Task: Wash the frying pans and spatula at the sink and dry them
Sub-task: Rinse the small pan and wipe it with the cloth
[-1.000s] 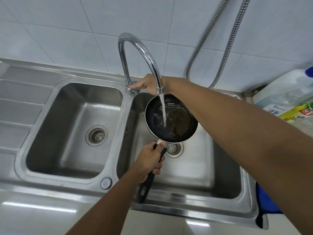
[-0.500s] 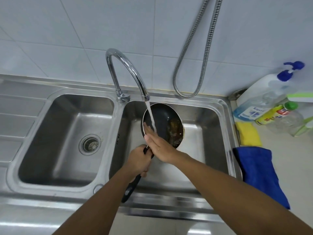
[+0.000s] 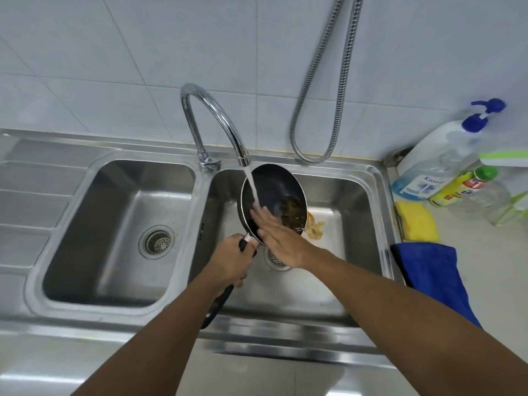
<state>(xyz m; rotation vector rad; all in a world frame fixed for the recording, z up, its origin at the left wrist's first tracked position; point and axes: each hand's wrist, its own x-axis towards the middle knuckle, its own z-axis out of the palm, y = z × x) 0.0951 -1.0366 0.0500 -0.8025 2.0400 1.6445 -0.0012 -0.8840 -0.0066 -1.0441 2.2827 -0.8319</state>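
Note:
A small black frying pan (image 3: 278, 190) is tilted over the right basin of the steel sink (image 3: 374, 178), with brown greasy residue low in its right side. Water runs from the curved tap (image 3: 217, 115) into the pan. My left hand (image 3: 230, 262) grips the pan's black handle. My right hand (image 3: 278, 237) lies flat with straight fingers against the pan's inner surface, under the stream. Brown food scraps (image 3: 314, 227) lie in the basin just right of the pan. No spatula or second pan is in sight.
The left basin (image 3: 120, 224) has a drain strainer (image 3: 156, 241). On the counter to the right are a yellow sponge (image 3: 417, 221), a blue cloth (image 3: 428, 270), a pump bottle (image 3: 434, 164) and a yellow-labelled bottle (image 3: 460, 190). A metal hose (image 3: 328, 95) hangs on the tiled wall.
My right hand left the tap base, came down into the pan and now rubs its inside. The pan tipped to the right and scraps spilled into the basin.

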